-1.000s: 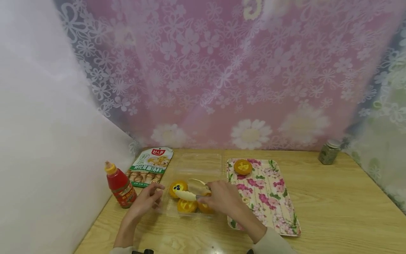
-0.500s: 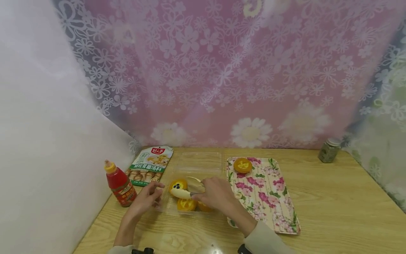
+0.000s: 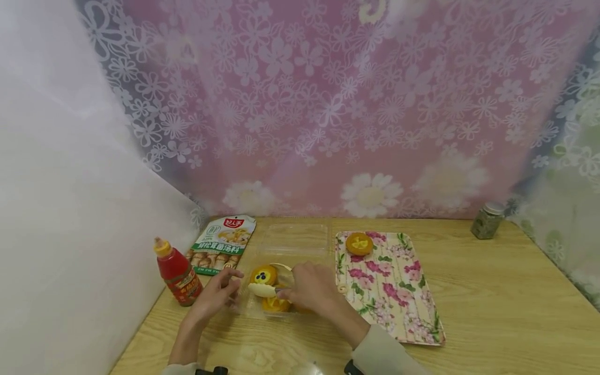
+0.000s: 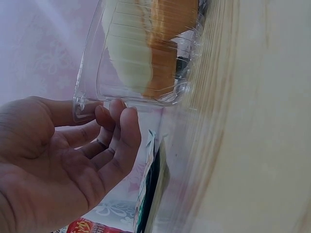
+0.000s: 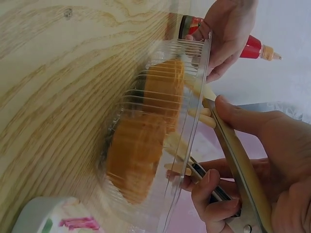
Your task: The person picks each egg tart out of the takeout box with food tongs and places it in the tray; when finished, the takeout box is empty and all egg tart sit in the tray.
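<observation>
My right hand (image 3: 314,289) grips metal tongs with cream-coloured tips (image 3: 262,290). The tips stand either side of a golden tart with dark berries on top (image 3: 263,274); whether they press on it I cannot tell. That tart sits in a clear hinged plastic container (image 5: 167,204), lid raised at the back. A second tart with yellow topping (image 3: 275,304) lies nearer me, and another is mostly hidden beneath my right hand. At the container's left edge, my left hand (image 3: 213,297) holds the rim between its curled fingers and thumb.
A floral tray (image 3: 403,312) lies on the right with one tart (image 3: 359,244) at its far left corner. Beyond my left hand are a red sauce bottle (image 3: 178,276) and a mushroom seasoning packet (image 3: 222,245). A small jar (image 3: 486,223) stands at the back right.
My right hand has moved left with the tongs, their tips now around the berry tart. My left hand stays at the container's edge.
</observation>
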Tool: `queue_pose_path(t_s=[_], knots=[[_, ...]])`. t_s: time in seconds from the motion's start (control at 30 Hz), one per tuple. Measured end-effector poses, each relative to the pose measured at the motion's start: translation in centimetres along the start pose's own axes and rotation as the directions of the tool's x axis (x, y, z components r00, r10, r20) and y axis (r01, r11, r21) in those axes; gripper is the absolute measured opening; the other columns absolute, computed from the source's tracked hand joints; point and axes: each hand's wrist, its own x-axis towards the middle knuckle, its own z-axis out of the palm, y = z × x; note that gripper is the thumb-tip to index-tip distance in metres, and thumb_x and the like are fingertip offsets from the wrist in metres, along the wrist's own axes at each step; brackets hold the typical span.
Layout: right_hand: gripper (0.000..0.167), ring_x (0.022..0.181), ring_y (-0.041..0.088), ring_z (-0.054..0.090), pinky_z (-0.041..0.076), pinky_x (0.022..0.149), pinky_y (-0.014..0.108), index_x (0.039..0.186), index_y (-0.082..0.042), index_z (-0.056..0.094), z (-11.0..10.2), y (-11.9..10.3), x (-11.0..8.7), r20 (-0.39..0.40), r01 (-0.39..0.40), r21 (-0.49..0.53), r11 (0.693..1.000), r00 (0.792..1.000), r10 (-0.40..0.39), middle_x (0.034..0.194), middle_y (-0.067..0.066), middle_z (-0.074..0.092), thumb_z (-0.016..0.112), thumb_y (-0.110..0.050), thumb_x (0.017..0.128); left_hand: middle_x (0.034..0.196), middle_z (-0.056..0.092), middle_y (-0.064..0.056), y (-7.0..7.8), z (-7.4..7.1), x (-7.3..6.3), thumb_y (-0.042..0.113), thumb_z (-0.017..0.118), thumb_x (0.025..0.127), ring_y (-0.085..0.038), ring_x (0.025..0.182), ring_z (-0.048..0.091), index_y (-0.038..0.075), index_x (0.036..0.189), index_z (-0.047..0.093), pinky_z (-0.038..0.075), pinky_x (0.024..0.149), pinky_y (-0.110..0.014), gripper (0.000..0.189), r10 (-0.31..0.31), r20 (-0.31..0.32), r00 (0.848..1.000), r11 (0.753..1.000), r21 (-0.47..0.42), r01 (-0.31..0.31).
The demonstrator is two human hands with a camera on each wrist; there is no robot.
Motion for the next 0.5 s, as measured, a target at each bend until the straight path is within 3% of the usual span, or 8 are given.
queue_pose_path(t_s=[0.27,0.5], knots=[[0.067,0.041,0.005,0.021,0.017,0.038,0.021,0.052,-0.018,0.036,0.6,0.0,0.2,-0.011,0.020,0.014,1.000,1.000,-0.020,0.046,-0.011,0.018,0.085,-0.051,0.085,0.092,0.060,-0.021,0.0,0.1,0.1,0.010,0.048,0.112,-0.030,0.081,0.066,-0.007,0.138,0.049,0.060,0.066,-0.040,0.031,-0.002,-0.012,1.000,1.000,0.011,0.002],[0.059,0.042,0.005,0.025,0.019,0.038,0.020,0.056,-0.019,0.042,1.2,0.3,0.2,-0.022,0.029,0.059,0.998,0.999,-0.028,0.048,-0.010,0.026,0.085,-0.045,0.087,0.090,0.059,-0.019,0.0,0.0,0.1,0.010,0.047,0.112,-0.029,0.079,0.064,-0.007,0.139,0.048,0.059,0.065,-0.040,0.032,-0.007,-0.010,1.000,1.000,0.001,0.007]])
